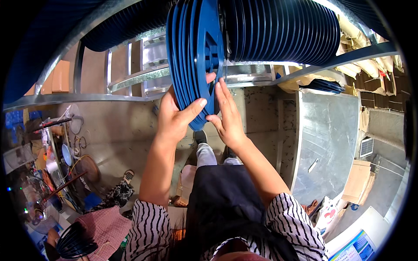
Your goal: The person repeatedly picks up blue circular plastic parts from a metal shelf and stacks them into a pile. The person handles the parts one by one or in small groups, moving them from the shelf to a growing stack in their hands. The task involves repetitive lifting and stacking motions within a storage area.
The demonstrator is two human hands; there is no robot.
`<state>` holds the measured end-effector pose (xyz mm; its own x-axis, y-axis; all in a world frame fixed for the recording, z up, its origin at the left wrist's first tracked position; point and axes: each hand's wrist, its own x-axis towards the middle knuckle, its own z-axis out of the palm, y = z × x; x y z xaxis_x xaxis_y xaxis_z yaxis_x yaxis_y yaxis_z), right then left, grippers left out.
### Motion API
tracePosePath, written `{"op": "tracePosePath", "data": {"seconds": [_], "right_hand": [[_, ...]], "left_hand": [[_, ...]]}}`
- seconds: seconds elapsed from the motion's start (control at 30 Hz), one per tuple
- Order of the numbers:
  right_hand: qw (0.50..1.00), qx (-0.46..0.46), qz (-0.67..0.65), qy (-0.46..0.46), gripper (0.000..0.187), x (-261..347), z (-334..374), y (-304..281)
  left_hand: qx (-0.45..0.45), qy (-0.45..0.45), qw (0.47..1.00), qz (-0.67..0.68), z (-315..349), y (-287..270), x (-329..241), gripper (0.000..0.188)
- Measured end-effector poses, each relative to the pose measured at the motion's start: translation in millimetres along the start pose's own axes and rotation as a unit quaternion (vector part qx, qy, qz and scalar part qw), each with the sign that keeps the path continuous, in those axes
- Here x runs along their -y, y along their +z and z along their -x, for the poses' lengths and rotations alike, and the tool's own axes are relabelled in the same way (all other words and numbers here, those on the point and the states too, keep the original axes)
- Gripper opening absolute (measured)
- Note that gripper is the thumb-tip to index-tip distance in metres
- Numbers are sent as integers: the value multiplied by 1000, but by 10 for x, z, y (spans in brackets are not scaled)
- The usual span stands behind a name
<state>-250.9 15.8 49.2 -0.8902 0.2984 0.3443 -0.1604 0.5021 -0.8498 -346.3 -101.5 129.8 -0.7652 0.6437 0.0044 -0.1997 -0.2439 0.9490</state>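
- Left hand (174, 117): half closed on the stack of blue discs (187, 56), thumb laid across the rims, fingers wrapped round the left side and partly hidden
- Right hand (228, 115): mostly open, fingers long and close together against the right side of the stack, thumb set apart and touching near its lower end
- A fingertip shows in the opening of the stack's right-hand face; which hand it belongs to cannot be told
- Stack of blue discs: one, held on edge between the two hands, in front of the gap between two rows and across the near rail of the metal rack (87, 101)
- Discs in the stack: at least five rims distinguishable, exact number unclear
- Rows of discs on the rack beside the stack: two, the left row (126, 26) in shadow, the right row (283, 30) longer in view
- Grey table (328, 130): one, right of the person, with one group of dark blue discs (324, 86) at its far edge and one small pale piece (313, 165) nearer its left edge than its right
- Co-worker (102, 228): one, in checked clothing, beside dark ribbed discs (78, 241)
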Motion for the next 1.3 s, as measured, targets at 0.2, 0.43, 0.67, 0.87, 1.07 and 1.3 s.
{"op": "tracePosePath", "data": {"seconds": [0.2,0.43,0.67,0.87,1.07,1.3], "right_hand": [[1000,-27,7,1,77,-198,-227,24],[989,-84,112,-56,65,-431,-607,-54],[940,-272,204,28,77,-658,-901,-86],[926,-168,338,-37,66,-752,-741,8],[892,-115,437,-19,72,-895,-968,-162],[897,-93,429,-50,70,-876,-955,-211]], "left_hand": [[23,-12,1000,13,-357,-97,33,46],[21,-42,999,-27,-788,-170,17,51],[21,3,999,-36,-1031,-224,87,54],[0,-3,998,-65,-809,-107,54,55],[-36,-3,998,-55,-359,-99,-65,53],[-75,-21,996,-33,251,-99,-128,55]]}}
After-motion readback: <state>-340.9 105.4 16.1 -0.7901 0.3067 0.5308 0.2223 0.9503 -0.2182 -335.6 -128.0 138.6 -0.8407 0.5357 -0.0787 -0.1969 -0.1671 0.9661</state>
